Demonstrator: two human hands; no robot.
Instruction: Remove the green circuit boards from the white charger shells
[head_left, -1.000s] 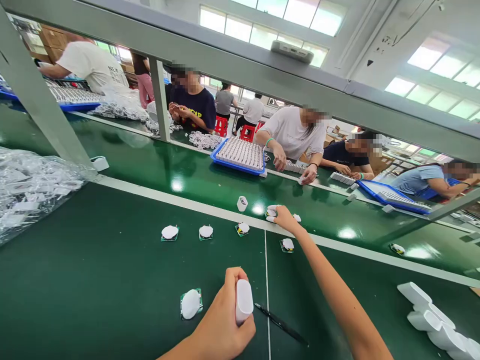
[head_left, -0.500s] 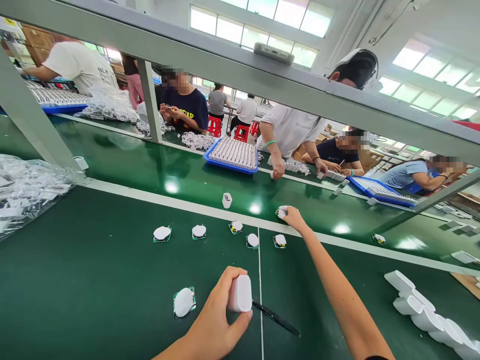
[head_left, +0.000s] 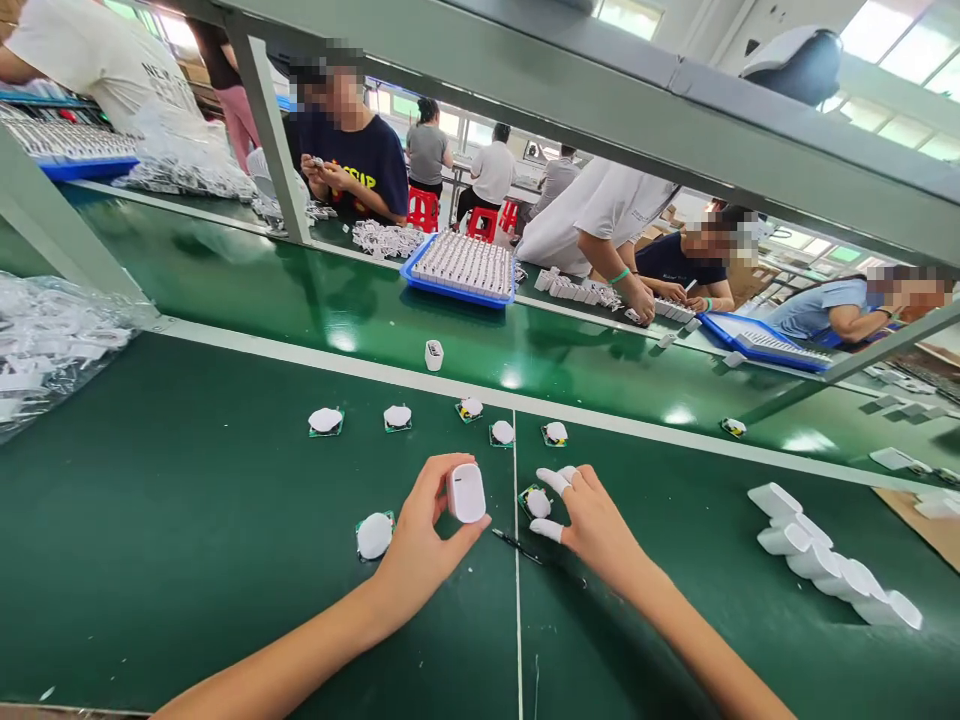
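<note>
My left hand (head_left: 420,525) is closed around a white plastic charger housing (head_left: 468,493), its flat face with a small dark slot turned up. My right hand (head_left: 596,515) wears white finger cots and has its fingers apart around a green circuit board (head_left: 535,502) topped by a white round pad; the board lies on the green mat. Between the hands lies a slim black tool (head_left: 516,546), perhaps tweezers, partly in shadow. Another padded board (head_left: 374,536) rests left of my left hand. Several more boards, such as one padded board (head_left: 326,421), stand in a loose row farther off.
A green conveyor belt (head_left: 360,330) crosses behind a pale rail, carrying a white housing (head_left: 434,355). White housings (head_left: 825,560) line up at right. A bag of white parts (head_left: 60,345) lies left. Co-workers sit opposite, near a blue tray (head_left: 461,270). A metal frame (head_left: 480,60) spans overhead.
My right hand has come back from the belt's edge with a circuit board, now on the mat between its spread fingers. My left hand still holds the housing. The co-worker opposite has reached right.
</note>
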